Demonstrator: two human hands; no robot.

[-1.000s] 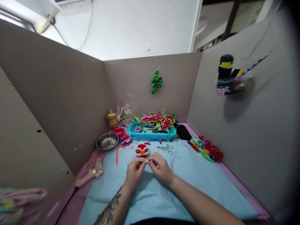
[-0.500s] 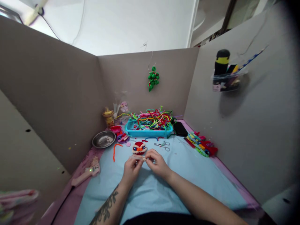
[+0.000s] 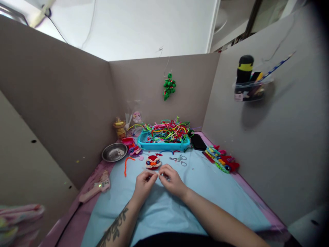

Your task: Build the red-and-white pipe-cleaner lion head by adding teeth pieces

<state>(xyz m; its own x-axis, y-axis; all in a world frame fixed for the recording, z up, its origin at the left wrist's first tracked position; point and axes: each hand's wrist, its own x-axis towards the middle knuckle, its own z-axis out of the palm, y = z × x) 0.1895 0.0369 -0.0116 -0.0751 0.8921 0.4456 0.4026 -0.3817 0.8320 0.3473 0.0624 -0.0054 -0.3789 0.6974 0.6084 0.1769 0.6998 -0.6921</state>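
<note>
My left hand (image 3: 144,184) and my right hand (image 3: 172,180) meet over the middle of the blue-covered table. Their fingertips pinch a small whitish piece (image 3: 158,174), mostly hidden by the fingers; its kind is too small to make out. Just beyond the fingers lies a red fuzzy figure (image 3: 153,162) with blue eyes, an orange middle and a cream fringe. A pair of scissors (image 3: 180,160) rests behind my right hand. An orange pipe cleaner (image 3: 125,167), bent at its top, is on the cloth left of the figure.
Behind stands a blue basket (image 3: 164,146) heaped with coloured pipe cleaners. To the left are a metal bowl (image 3: 110,157) with white bits and a pink glue gun (image 3: 95,192). A black phone (image 3: 198,142) and colourful fuzzy pieces (image 3: 221,160) lie at right. Grey partitions surround the table.
The fingertips have drawn slightly closer together, and less of the whitish piece shows. The view has shifted a little; the things on the table stay put.
</note>
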